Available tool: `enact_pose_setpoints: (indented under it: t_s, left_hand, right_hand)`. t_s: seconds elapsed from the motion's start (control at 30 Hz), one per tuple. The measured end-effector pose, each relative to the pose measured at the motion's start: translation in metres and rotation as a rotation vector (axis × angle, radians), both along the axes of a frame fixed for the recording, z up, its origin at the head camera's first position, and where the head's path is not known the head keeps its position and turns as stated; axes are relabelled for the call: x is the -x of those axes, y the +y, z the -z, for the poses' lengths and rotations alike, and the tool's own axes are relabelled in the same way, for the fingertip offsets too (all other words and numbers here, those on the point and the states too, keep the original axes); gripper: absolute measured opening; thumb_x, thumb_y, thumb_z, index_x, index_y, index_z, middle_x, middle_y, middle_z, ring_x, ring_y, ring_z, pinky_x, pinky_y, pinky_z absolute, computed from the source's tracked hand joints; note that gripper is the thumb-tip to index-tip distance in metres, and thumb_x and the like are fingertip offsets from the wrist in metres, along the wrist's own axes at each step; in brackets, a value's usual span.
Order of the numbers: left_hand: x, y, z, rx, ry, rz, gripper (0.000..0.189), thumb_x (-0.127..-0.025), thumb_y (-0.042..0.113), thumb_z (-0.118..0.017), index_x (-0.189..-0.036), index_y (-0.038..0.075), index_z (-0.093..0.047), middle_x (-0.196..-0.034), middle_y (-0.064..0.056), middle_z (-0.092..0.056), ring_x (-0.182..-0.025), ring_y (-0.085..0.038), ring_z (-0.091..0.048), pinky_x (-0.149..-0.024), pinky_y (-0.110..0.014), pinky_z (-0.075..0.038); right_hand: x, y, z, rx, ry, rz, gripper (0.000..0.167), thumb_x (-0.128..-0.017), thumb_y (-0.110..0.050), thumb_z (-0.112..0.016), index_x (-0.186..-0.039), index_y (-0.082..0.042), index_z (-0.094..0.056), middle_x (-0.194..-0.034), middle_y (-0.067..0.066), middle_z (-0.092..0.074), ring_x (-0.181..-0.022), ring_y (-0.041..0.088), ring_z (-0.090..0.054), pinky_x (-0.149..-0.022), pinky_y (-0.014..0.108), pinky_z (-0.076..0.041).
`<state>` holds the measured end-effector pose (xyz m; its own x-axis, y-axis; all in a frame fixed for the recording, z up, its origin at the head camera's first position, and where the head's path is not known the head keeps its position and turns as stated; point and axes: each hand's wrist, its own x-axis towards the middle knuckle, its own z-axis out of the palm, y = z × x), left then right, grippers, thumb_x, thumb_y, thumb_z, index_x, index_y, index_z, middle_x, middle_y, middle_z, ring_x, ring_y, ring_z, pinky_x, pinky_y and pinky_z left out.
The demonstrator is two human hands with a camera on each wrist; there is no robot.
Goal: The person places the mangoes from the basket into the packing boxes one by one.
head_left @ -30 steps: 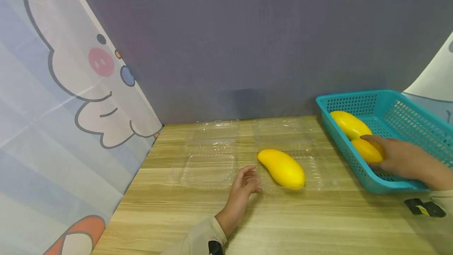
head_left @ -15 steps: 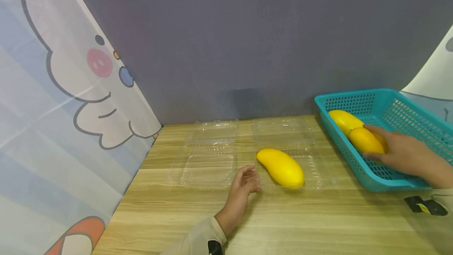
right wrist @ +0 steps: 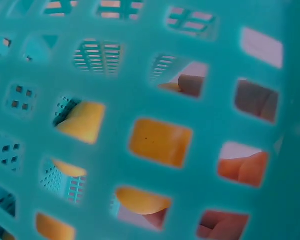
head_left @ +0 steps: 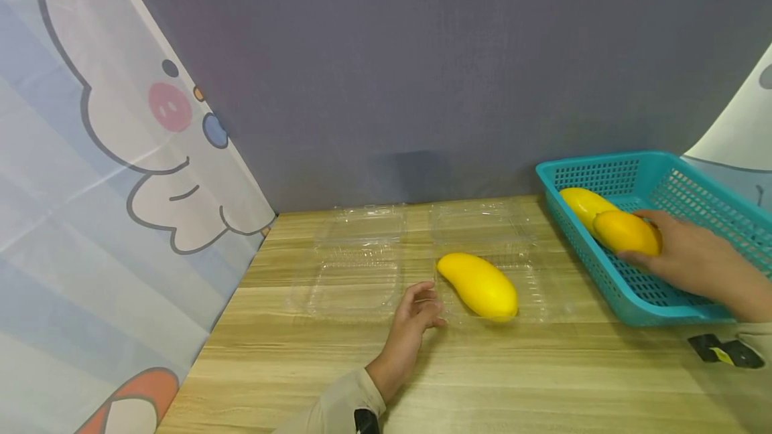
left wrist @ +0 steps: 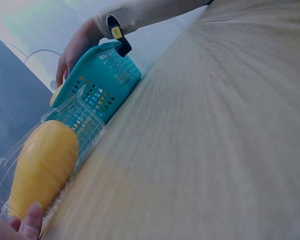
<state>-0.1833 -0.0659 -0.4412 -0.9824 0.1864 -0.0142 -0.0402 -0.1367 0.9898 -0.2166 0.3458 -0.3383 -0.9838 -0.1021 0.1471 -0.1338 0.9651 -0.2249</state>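
Observation:
My right hand (head_left: 693, 253) reaches into the teal basket (head_left: 639, 317) and grips a yellow mango (head_left: 626, 232) between thumb and fingers. Another mango (head_left: 582, 205) lies beside it, along the basket's left wall. Seen through the mesh in the right wrist view are parts of the yellow fruit (right wrist: 160, 141) and pieces of fingers (right wrist: 245, 169). A third mango (head_left: 479, 285) rests slantwise in the right clear plastic clamshell box (head_left: 533, 293). My left hand (head_left: 413, 317) rests at that box's left side, fingers loosely bent; in the left wrist view its fingertips (left wrist: 34, 212) are right beside the fruit.
A second clear clamshell (head_left: 356, 286) lies with its lid spread back on the wooden table (head_left: 289, 367), left of the first. A grey panel (head_left: 362, 86) stands behind the table. A cartoon-printed curtain (head_left: 90, 220) hangs along the left.
Inside the basket, my right hand has shifted the gripped mango slightly upward in the view and turned it. My left hand and the mango in the box have stayed in place.

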Motion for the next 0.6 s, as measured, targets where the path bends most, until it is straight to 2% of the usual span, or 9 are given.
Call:
enact_pose_setpoints:
  t_s: [0.13,0.23,0.6]
  left_hand:
    - [0.0002,-0.0002,0.0005,0.001,0.001,-0.001,0.048,-0.098,0.016,-0.058,-0.141,0.001,-0.043,-0.132,-0.019,-0.045,-0.104,-0.014,-0.053,-0.088,-0.028,-0.054]
    - [0.0005,-0.0004,0.0011,-0.001,0.004,0.0,0.048,-0.098,0.016,-0.058,-0.141,0.001,-0.042,-0.132,-0.02,-0.045,-0.104,-0.014,-0.053,-0.087,-0.028,-0.054]
    - [0.0004,0.0,0.0003,-0.004,0.0,-0.003,0.047,-0.098,0.016,-0.058,-0.14,0.001,-0.043,-0.132,-0.02,-0.045,-0.104,-0.014,-0.053,-0.088,-0.029,-0.054]
  right_hand:
    - [-0.0003,-0.0019,0.0008,-0.004,0.067,-0.004,0.082,-0.09,-0.046,-0.07,-0.137,0.015,-0.041,-0.119,0.046,-0.052,-0.089,0.048,-0.059,-0.058,0.052,-0.047]
    - [-0.001,-0.0027,0.0007,0.003,0.081,0.003,0.081,-0.09,-0.047,-0.069,-0.137,0.014,-0.042,-0.12,0.046,-0.051,-0.095,0.052,-0.055,-0.06,0.057,-0.047]
    - [-0.0048,-0.0053,-0.0027,0.003,0.07,0.023,0.082,-0.091,-0.049,-0.067,-0.142,0.01,-0.04,-0.127,0.043,-0.043,-0.105,0.055,-0.046,-0.063,0.068,-0.045]
